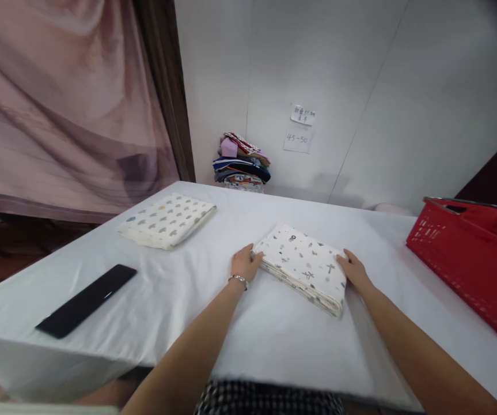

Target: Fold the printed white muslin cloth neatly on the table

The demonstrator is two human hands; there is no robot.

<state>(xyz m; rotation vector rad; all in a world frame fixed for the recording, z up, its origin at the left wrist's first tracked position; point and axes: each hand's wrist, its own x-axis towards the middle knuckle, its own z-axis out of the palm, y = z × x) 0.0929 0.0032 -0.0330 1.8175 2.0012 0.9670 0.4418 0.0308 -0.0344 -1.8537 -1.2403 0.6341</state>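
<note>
A white folded cloth point(302, 259) with a small grey plant print lies in front of me on the table, its layered edge facing me. At its left corner, my left hand point(245, 264), with a bracelet at the wrist, grips the edge. My right hand point(355, 271) holds the opposite side, thumb on top; its other fingers are partly hidden. Farther left rests a second folded cloth point(170, 219), white with grey cloud-like shapes, touched by neither hand.
A long black flat object point(87, 300) lies at the left on the white-covered table point(188, 276). A red plastic basket point(468, 265) stands at the right edge. Behind the table are a stack of folded clothes point(242, 164) and a wall with two paper notes point(298, 139). A pink curtain point(67, 104) hangs left.
</note>
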